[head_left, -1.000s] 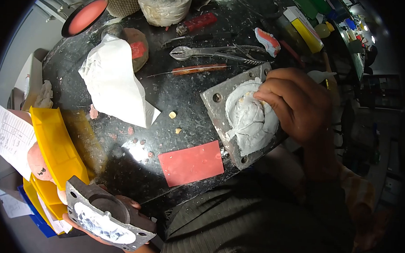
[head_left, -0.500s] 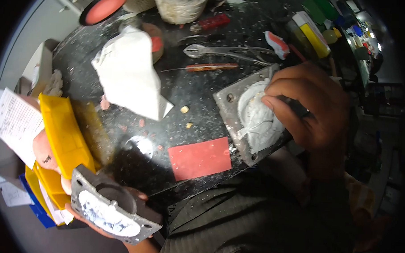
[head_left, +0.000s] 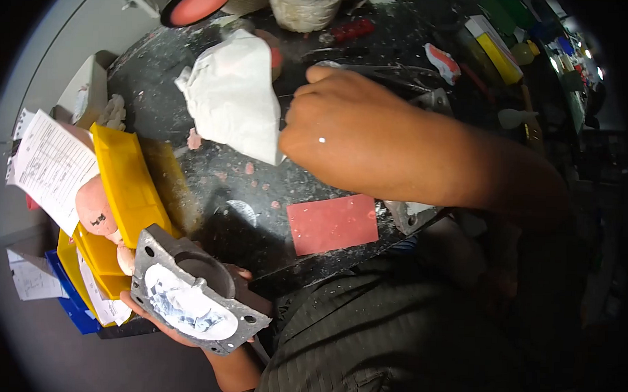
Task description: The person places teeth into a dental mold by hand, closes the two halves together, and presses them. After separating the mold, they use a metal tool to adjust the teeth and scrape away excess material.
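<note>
At the lower left, my left hand point(head_left: 159, 322) holds from below a metal flask half point(head_left: 186, 288) with white plaster point(head_left: 186, 305) set in it. My right hand point(head_left: 324, 117) reaches across the middle, back of the hand up and fingers curled, beside a crumpled white cloth point(head_left: 238, 96). Whatever its fingertips touch is hidden. Beneath the right forearm, a second metal flask half point(head_left: 409, 216) lies mostly covered, only its corners showing. A red wax sheet point(head_left: 334, 224) is on the dark table point(head_left: 257, 253) just in front of my right hand.
Yellow bins point(head_left: 131, 179) with papers point(head_left: 55, 166) and a pink model point(head_left: 96, 206) stand at the left. Toward the back are a round bowl-like block point(head_left: 303, 7), a red-handled tool point(head_left: 352, 31) and a red-and-white piece point(head_left: 443, 64). A yellow-and-white box point(head_left: 495, 50) is back right.
My right hand has moved left from the second flask half to beside the white cloth, its forearm now covering most of that flask. The left hand still holds its flask half.
</note>
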`<action>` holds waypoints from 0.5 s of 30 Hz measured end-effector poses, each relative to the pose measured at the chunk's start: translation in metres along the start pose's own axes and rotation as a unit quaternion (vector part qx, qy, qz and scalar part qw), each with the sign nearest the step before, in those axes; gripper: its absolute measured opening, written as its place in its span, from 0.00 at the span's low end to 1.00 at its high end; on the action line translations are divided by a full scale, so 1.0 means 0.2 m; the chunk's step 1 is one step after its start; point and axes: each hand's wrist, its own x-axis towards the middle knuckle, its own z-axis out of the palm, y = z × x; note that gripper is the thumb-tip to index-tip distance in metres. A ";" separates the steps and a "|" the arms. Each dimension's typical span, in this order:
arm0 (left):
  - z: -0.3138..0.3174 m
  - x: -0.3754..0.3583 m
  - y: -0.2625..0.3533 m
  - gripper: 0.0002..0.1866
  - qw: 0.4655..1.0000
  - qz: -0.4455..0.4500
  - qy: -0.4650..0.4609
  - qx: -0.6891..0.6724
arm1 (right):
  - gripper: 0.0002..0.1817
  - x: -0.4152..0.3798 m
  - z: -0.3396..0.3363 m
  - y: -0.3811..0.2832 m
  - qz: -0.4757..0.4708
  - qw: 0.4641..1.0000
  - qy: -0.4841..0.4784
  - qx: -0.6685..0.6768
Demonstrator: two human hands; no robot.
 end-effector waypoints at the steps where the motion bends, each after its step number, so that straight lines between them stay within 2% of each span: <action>1: -0.01 0.00 0.00 0.49 1.000 -0.002 -0.004 -0.002 | 0.02 0.00 0.00 0.01 -0.014 1.000 0.007 0.006; 5: -0.03 0.00 0.01 0.49 0.999 -0.019 -0.028 -0.021 | 0.02 -0.02 0.00 0.02 -0.026 0.999 0.037 0.010; 6: -0.04 0.00 0.01 0.50 0.999 -0.024 -0.036 -0.026 | 0.03 -0.03 -0.02 0.04 -0.074 0.984 0.163 0.010; 7: -0.04 0.00 0.01 0.50 0.998 -0.029 -0.043 -0.034 | 0.03 -0.07 -0.05 0.05 -0.068 0.984 0.164 0.008; 12: -0.07 -0.02 0.05 0.50 0.991 -0.079 -0.078 -0.077 | 0.09 -0.36 -0.37 0.10 0.047 0.963 0.239 0.118; 14: -0.11 -0.03 0.08 0.51 0.984 -0.119 -0.094 -0.092 | 0.11 -0.50 -0.38 0.11 0.070 0.953 0.259 0.140; 15: -0.15 -0.05 0.11 0.51 0.979 -0.145 -0.098 -0.100 | 0.11 -0.57 -0.35 0.08 0.144 0.936 0.262 0.186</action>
